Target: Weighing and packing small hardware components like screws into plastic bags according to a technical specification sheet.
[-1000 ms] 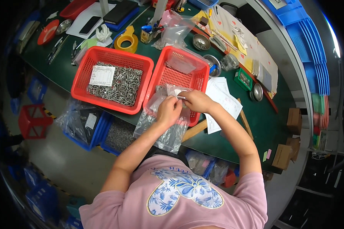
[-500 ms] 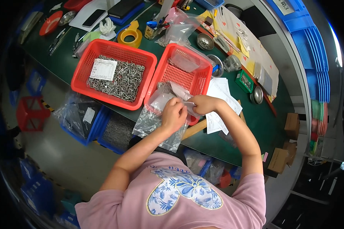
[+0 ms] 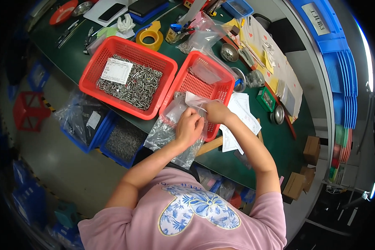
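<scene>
A: Which step is this?

B: Bagging, by the look of it. The left hand is clenched on the upper part of a clear bag that hangs over the near edge of the counter, in front of the right red basket. The right hand pinches the bag's mouth, close by the white slip that shows there.

A: And the parts?

B: The metal pins lie in the left basket, under a paper label. Neither hand touches them.

A: What does the next move call for?

B: I judge the mouth has to be held wide, with the left hand keeping the film taut so the slip does not snag.

A: Any change from the earlier frames?

B: Little. Both hands stay together on the bag; they sit slightly nearer the right basket's front wall, and the view has swung a bit, so the baskets lie higher in the picture.
</scene>
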A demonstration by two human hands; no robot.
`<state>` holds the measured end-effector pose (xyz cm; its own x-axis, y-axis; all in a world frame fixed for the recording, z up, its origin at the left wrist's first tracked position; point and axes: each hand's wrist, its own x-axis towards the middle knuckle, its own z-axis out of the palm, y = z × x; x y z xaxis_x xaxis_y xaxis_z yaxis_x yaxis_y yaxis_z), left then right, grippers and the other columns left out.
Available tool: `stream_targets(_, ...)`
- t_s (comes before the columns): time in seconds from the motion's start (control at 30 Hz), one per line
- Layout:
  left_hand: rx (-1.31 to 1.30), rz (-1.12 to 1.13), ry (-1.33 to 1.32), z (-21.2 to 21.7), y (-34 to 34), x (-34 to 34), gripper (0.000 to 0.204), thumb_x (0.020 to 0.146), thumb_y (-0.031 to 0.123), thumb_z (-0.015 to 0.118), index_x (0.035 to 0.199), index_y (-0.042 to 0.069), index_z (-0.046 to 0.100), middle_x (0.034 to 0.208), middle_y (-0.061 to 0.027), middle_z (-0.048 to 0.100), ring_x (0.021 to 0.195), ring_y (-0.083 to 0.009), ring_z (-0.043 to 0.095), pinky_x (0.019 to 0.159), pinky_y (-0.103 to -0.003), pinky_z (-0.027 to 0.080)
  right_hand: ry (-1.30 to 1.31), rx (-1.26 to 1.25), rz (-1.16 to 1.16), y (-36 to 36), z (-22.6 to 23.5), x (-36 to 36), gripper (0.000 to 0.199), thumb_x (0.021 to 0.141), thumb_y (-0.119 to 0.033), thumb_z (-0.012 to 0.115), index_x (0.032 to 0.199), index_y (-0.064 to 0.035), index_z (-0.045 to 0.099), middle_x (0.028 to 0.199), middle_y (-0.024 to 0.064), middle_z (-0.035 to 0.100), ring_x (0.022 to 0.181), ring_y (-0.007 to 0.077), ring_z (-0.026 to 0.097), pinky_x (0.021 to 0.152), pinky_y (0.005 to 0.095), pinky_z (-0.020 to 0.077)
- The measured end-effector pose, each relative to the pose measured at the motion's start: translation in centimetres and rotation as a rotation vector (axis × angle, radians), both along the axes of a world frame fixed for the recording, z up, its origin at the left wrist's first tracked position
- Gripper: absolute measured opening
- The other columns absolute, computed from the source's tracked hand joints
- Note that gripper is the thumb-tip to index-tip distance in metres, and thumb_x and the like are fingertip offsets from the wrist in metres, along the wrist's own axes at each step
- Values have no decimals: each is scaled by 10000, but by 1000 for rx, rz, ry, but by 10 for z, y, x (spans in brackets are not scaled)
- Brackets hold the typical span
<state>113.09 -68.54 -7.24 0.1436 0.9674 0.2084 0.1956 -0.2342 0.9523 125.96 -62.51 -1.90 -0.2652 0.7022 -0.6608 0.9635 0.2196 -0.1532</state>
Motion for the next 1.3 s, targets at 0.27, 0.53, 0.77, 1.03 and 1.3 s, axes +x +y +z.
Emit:
stream_targets(0.27,-48,51,-190,-7,-5,3,133,712,80,552,645,-14,485,966,-161,449,867,-321,467,725,-358,398,243,-245,14,-8,44,9,391,657,-31,447,1046,-32,481,856,204,566,820,331,550,701,378,429)
stream_targets(0.53,106,-54,-123,-3,-7,10,119,683,57,554,625,-19,483,1103,-190,417,1013,-362,409,867,-406,330,406,-128,-8,-12,-21,23,479,675,-135,504,1139,-55,418,969,211,544,882,341,536,724,379,432)
stream_targets(0.77,158,-41,-18,5,5,2,110,681,76,570,644,-20,533,1103,-193,402,1019,-357,390,860,-411,324,-107,385,-93,-9,-29,-1,268,646,-158,551,888,-44,531,801,142,574,802,322,557,661,387,459)
stream_targets(1.03,289,-38,107,15,29,-8,153,665,114,583,604,-20,539,1065,-179,433,988,-342,414,847,-417,324,-88,432,63,-12,-5,4,119,646,-164,560,666,-52,592,766,121,590,695,303,569,641,401,447)
stream_targets(1.3,243,-262,-15,24,88,-21,194,632,41,580,824,19,553,1045,-155,478,948,-300,486,786,-367,395,390,876,-26,-42,36,30,273,589,-186,573,839,-80,593,952,94,530,940,252,471,831,380,346)
